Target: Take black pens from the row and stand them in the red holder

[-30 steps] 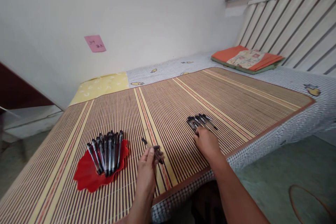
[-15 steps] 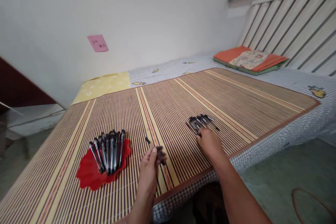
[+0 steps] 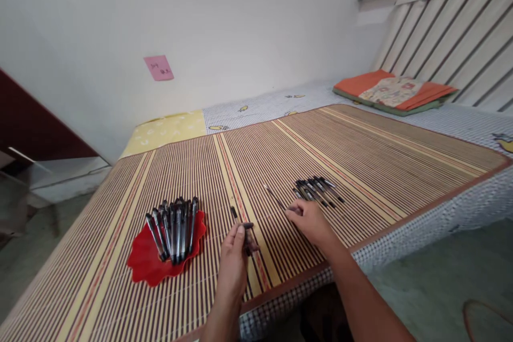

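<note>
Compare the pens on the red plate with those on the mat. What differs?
The plate pens rest on the red plate; the mat pens lie on the mat. The plate pens are heaped; the mat pens are spread flatter. The mat pens are nearer the right hand, the plate pens nearer the left hand. Both have black parts.

Soft, muted light covers the striped mat (image 3: 256, 171). Shadow pools under its near edge; left of it, the floor (image 3: 64, 211) looks blurred.
</note>
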`<state>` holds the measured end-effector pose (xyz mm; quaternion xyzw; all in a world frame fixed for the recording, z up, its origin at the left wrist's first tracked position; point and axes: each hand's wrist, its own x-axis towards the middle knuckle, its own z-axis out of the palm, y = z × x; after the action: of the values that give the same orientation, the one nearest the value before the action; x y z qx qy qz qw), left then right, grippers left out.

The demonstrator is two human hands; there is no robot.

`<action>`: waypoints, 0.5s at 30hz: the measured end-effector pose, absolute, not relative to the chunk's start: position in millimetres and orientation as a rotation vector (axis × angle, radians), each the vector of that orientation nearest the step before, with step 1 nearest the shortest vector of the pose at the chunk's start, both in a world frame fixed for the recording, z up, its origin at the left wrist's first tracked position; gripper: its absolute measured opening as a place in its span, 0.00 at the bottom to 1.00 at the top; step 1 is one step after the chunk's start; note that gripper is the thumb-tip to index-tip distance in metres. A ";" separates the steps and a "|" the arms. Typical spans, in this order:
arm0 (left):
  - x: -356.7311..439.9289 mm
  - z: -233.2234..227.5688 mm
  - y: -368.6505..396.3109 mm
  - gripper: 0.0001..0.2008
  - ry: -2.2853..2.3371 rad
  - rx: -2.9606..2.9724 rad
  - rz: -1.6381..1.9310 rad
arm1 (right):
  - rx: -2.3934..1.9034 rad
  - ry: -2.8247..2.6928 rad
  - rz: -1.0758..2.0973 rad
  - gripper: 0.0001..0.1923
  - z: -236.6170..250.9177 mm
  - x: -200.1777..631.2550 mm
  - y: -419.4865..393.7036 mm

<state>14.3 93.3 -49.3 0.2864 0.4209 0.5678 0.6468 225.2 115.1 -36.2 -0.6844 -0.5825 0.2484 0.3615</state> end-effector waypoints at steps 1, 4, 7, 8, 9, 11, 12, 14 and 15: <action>14.5 -48.6 92.9 0.18 0.957 0.643 1.295 | -1.629 -1.431 0.760 0.08 -36.3 217.4 115.1; 14.7 -43.5 90.9 0.19 0.977 0.603 1.296 | -1.339 -1.253 1.118 0.10 -34.5 190.4 112.6; 14.5 -37.2 89.2 0.21 0.980 0.590 1.313 | -1.192 -1.190 1.312 0.10 -30.9 164.5 106.5; 14.3 -36.0 89.1 0.21 0.974 0.584 1.327 | -1.163 -1.193 1.343 0.10 -29.9 157.1 104.3; 13.9 -35.5 89.3 0.20 0.967 0.575 1.339 | -1.140 -1.198 1.371 0.09 -29.0 150.5 102.1; 12.5 -36.4 90.3 0.19 0.954 0.559 1.365 | -1.098 -1.209 1.416 0.09 -28.1 139.9 98.7; 11.5 -37.3 90.9 0.18 0.949 0.554 1.373 | -1.079 -1.220 1.428 0.08 -27.9 136.3 97.5; 9.6 -39.2 92.0 0.16 0.943 0.557 1.380 | -1.070 -1.265 1.410 0.08 -27.3 133.0 96.5; 8.8 -39.8 92.3 0.16 0.944 0.570 1.378 | -1.091 -1.297 1.371 0.07 -26.6 133.5 96.5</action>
<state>8.8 92.3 -39.8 0.2495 0.4130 0.6030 0.6352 133.5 96.5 -26.6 -0.4436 -0.5274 0.5578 0.4626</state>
